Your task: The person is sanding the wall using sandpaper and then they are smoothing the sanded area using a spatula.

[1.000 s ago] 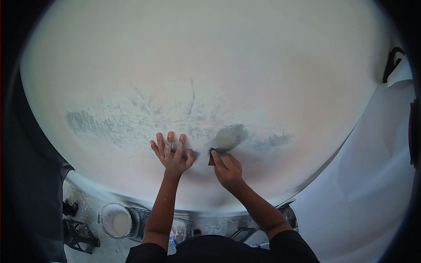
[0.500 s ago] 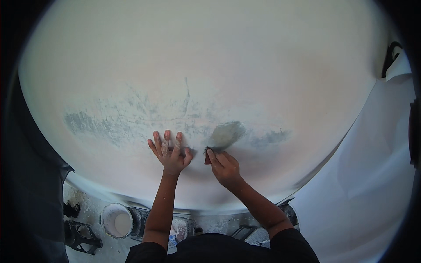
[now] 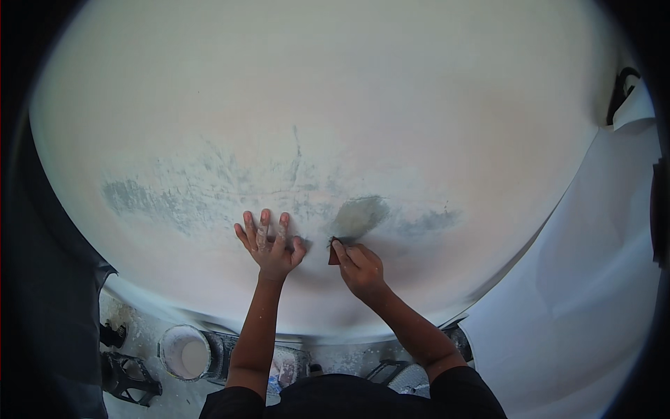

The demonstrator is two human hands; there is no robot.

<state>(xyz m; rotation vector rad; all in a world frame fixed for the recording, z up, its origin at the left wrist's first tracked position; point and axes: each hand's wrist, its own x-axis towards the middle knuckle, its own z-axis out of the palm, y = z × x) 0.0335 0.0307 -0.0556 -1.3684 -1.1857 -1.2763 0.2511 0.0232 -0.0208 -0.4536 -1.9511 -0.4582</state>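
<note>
A large, pale, curved panel fills most of the view, with grey scuffed marks across its lower middle. My left hand lies on it with the fingers spread, holding nothing. Close to its right, my right hand pinches a small dark red piece of sandpaper, folded or stiff, against the panel. Just above that hand is a smooth grey-green patch. The underside of the sandpaper is hidden, and whitish dust coats several fingers of my left hand.
Below the panel's near edge, a round tub with whitish contents stands on the speckled floor. Left of it is a dark stool-like frame. White sheeting hangs at the right, dark sheeting at the left.
My right hand and the sandpaper have shifted slightly right and toward me. My left hand has stayed almost in place, still spread on the panel.
</note>
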